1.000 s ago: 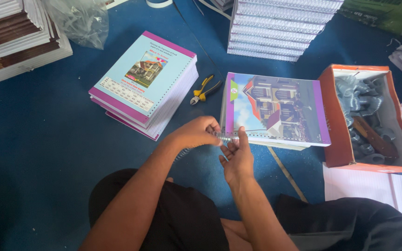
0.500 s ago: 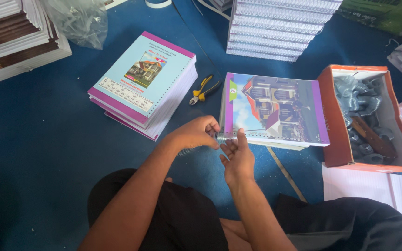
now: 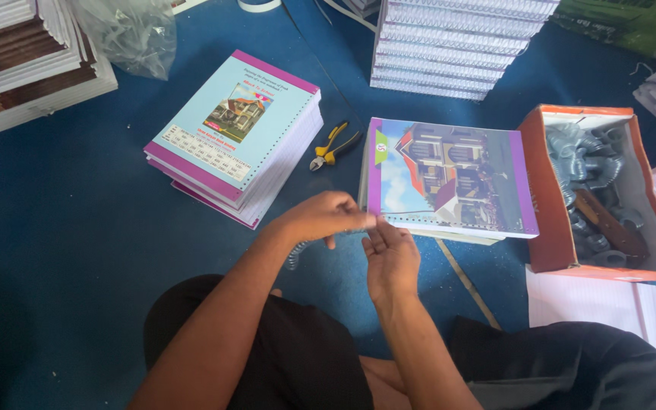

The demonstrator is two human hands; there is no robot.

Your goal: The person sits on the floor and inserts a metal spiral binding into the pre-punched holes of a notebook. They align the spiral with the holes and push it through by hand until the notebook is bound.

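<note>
A notebook with a house picture and purple borders lies on the blue floor in front of me, its punched edge facing me. My left hand pinches a grey wire spiral at the notebook's near left corner; the spiral trails down to the left under my wrist. My right hand is just below that corner, fingers curled up against the spiral's end and the punched edge.
A stack of unbound notebooks with light blue covers sits at the left. Yellow-handled pliers lie between the stacks. An orange box at the right holds several coiled spirals. More stacks stand behind, with a clear plastic bag.
My hands have stayed at the notebook's near left corner, with the fingers shifting slightly on the spiral. Nothing else has moved.
</note>
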